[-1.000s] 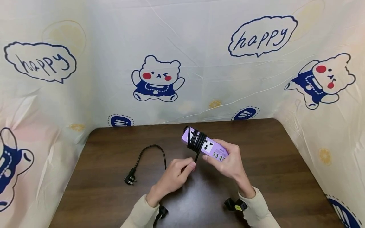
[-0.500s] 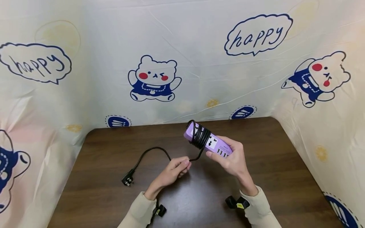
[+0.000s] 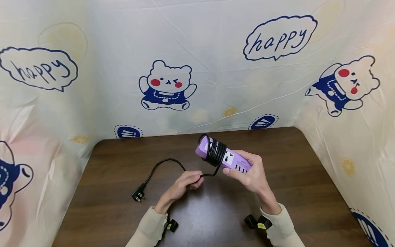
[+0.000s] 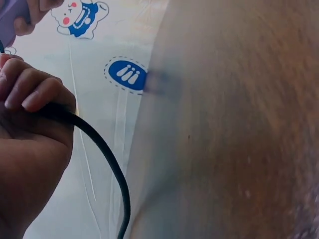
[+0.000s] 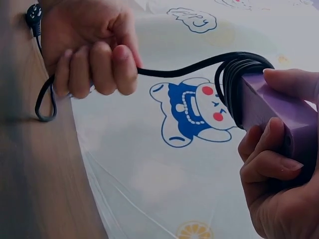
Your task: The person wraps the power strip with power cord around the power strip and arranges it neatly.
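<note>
We record a pale printed cloth (image 3: 216, 37) behind the worktop (image 3: 302, 178); two of its outlined speech bubbles (image 3: 280, 38) read "happy". Above the worktop, a little right of its middle and toward its far edge, we find a purple power strip (image 3: 238, 161), tilted, one end pointing to the far left corner. It has white socket faces and a row of dark slots near its right-hand end. We note small print beside the slots, too fine for us to read. The right hand (image 3: 253, 175) grips that end and covers part of it. The left hand (image 3: 183, 184), apart from the right, has its fingers curled round the black cord (image 3: 216, 153). The cord's turns lie close round the strip's other end, hiding some sockets. Past the left hand, the cord arches to a black plug (image 3: 138, 194) on the worktop, nearer the left edge. In the left wrist view, the strip is mostly cut off.
</note>
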Tool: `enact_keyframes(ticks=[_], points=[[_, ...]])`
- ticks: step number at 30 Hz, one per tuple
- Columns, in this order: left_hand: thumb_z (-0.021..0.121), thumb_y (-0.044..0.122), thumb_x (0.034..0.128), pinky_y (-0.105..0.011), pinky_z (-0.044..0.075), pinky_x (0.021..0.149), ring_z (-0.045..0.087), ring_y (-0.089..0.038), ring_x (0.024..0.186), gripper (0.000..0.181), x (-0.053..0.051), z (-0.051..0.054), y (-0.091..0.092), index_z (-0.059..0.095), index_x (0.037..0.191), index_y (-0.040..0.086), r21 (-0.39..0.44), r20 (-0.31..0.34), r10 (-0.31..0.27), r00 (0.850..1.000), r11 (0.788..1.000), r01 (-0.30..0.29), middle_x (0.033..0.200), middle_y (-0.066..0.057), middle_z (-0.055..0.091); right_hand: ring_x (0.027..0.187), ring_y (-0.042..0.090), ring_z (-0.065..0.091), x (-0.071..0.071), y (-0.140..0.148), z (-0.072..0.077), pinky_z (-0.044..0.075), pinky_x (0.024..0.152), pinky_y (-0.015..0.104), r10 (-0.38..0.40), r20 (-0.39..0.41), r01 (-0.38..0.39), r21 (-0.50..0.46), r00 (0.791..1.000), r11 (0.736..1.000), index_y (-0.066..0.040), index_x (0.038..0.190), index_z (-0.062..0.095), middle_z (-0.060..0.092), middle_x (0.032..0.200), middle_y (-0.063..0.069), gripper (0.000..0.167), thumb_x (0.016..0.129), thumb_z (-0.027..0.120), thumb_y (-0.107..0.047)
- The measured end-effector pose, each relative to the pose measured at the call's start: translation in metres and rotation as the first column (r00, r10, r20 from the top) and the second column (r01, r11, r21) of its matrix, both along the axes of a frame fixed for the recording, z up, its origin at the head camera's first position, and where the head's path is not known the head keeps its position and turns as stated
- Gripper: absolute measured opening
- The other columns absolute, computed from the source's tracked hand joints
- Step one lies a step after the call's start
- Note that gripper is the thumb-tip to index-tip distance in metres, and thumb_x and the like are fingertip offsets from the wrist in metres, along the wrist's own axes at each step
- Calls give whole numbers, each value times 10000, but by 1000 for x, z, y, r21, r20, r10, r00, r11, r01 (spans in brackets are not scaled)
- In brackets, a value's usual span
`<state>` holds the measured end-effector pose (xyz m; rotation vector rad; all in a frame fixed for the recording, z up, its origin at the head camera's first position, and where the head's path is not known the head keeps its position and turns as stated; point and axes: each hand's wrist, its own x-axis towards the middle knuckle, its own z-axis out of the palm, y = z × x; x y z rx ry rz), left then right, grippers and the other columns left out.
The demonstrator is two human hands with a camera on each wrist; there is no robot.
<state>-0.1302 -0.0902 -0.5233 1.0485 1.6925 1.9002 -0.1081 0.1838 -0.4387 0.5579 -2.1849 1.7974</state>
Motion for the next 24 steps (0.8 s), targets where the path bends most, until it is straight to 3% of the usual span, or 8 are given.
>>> enact_keyframes(ticks=[5, 8, 12, 17, 21, 24], points=[[328, 4, 1125, -274, 304, 571, 311, -284, 588, 368, -3, -5, -2, 432, 773, 24, -52, -82, 62, 995, 996, -67, 686, -169, 339, 706, 160, 645, 2, -2, 0, 535, 562, 310, 60, -8, -60, -3, 998, 998, -57, 1159, 778, 772, 934, 65, 427, 746, 866, 3], [349, -4, 1133, -254, 339, 613, 361, -189, 608, 393, -5, -10, -1, 441, 755, 44, -120, -141, 109, 984, 985, -126, 692, -139, 382, 697, 157, 646, 3, -4, -2, 536, 553, 316, 93, -11, -93, 10, 996, 996, -64, 1155, 779, 774, 935, 80, 417, 751, 867, -6], [390, 57, 1148, -221, 348, 645, 368, -33, 639, 436, -6, -12, 0, 435, 714, 74, -214, -179, 166, 970, 956, -203, 677, -7, 393, 692, 151, 649, 4, -10, -3, 540, 542, 320, 126, -3, -126, 21, 992, 992, -75, 1153, 780, 778, 933, 88, 415, 752, 871, -21], [415, 74, 1143, -218, 356, 622, 361, -7, 601, 444, -7, -12, -2, 453, 701, 86, -275, -213, 255, 943, 911, -309, 659, 90, 393, 698, 145, 649, 5, -15, -5, 541, 548, 322, 157, 13, -157, 29, 988, 987, -71, 1162, 777, 779, 936, 92, 417, 758, 873, -31], [427, 20, 1123, -252, 423, 682, 460, -57, 676, 284, -9, -13, -4, 551, 870, 52, -267, -238, 313, 920, 889, -371, 747, 40, 491, 708, 144, 650, 6, -19, -7, 542, 553, 323, 184, 25, -185, 38, 983, 982, -69, 1174, 777, 777, 944, 96, 422, 765, 878, -46], [448, -31, 1081, -291, 463, 759, 515, -97, 777, 195, -10, -14, -7, 595, 977, 46, -280, -278, 368, 887, 853, -441, 825, 12, 539, 709, 138, 654, 6, -21, -9, 544, 548, 321, 210, 32, -211, 51, 977, 976, -81, 1183, 779, 776, 953, 91, 431, 767, 892, -75]])
